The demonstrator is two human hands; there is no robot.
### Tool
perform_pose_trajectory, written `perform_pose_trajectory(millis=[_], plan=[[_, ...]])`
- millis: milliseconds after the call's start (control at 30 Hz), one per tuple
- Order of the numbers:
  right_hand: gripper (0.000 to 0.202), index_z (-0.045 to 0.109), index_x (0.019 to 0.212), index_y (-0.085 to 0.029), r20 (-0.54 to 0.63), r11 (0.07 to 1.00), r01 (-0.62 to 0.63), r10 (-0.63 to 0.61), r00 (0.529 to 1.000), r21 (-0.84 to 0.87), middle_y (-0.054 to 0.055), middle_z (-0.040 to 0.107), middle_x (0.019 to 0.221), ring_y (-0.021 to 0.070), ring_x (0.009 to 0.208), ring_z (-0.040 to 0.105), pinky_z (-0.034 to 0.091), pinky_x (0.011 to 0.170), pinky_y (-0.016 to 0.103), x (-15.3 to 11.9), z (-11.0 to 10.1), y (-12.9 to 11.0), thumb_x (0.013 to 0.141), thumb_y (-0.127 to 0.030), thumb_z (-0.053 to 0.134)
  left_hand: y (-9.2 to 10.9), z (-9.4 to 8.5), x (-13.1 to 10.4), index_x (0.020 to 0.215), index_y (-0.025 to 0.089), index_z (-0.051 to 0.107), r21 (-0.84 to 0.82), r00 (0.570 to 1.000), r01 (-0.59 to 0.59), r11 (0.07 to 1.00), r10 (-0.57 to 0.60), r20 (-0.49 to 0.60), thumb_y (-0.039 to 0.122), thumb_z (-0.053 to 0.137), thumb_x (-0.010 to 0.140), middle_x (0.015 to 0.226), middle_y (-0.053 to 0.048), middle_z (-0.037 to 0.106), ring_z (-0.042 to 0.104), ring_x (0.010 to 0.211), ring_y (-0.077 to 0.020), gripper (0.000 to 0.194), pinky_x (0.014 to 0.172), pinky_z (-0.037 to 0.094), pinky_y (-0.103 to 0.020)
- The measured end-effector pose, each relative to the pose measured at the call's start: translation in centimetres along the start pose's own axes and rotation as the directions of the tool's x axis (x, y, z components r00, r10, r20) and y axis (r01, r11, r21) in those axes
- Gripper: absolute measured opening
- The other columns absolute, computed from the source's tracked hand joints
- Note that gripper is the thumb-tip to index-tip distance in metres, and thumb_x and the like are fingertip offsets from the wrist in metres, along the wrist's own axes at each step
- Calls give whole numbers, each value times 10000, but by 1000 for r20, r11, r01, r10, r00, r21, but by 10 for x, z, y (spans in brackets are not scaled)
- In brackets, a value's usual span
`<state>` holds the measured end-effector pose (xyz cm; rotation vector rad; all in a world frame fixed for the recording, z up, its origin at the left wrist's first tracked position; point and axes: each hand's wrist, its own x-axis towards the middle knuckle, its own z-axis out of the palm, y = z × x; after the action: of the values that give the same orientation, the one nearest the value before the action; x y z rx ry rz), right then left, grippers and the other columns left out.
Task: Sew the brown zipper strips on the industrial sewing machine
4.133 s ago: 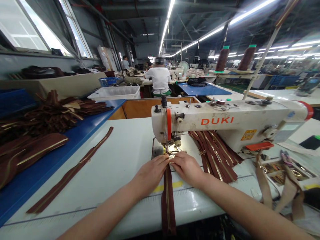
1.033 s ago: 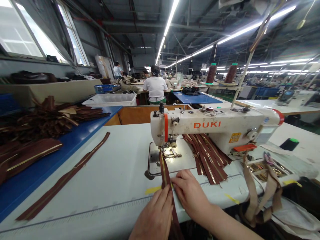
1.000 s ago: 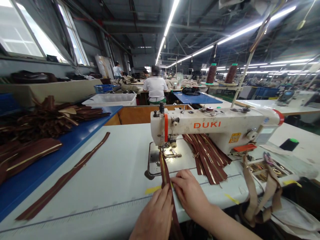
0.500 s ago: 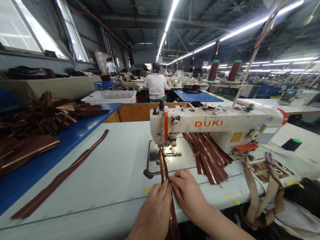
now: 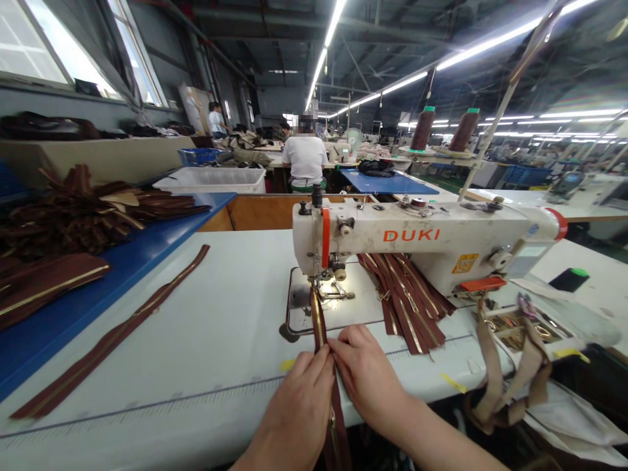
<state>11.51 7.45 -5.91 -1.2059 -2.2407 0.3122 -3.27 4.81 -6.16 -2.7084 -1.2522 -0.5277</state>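
Observation:
A brown zipper strip (image 5: 318, 322) with gold teeth runs from under the needle of the white sewing machine (image 5: 363, 229) toward me and over the table's front edge. My left hand (image 5: 305, 399) pinches it from the left, fingers pressed together. From the right, my right hand (image 5: 366, 376) grips the same strip, its fingertips touching those of the left. Both hands are just in front of the metal needle plate (image 5: 299, 307). Several brown zipper strips (image 5: 409, 314) lie under the machine's arm. Another long strip (image 5: 118, 333) lies on the table to the left.
Piled brown strips (image 5: 69, 216) cover part of the blue table (image 5: 147, 255) at left. A tray of metal parts (image 5: 534, 327) and hanging beige straps (image 5: 490, 373) are at right. Two thread spools stand behind the machine. A person in white (image 5: 305, 160) sits ahead.
The view has shifted slightly, so the table and machine appear a little higher. Both hands remain pinched on the strip in front of the needle.

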Motion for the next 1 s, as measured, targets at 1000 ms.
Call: perform_pose_trajectory(millis=[1000], plan=[[148,593,994,-130,206,888,287,-225,952,-359,68,556,887,220,847,459,425,724,334,6,-17,5,858,-126,534,-55,-15,23,941,150,608,-212,989,-148,966,143,-38,86,405,889,952,-77,603,552,909,-208,220,840,495,-376]])
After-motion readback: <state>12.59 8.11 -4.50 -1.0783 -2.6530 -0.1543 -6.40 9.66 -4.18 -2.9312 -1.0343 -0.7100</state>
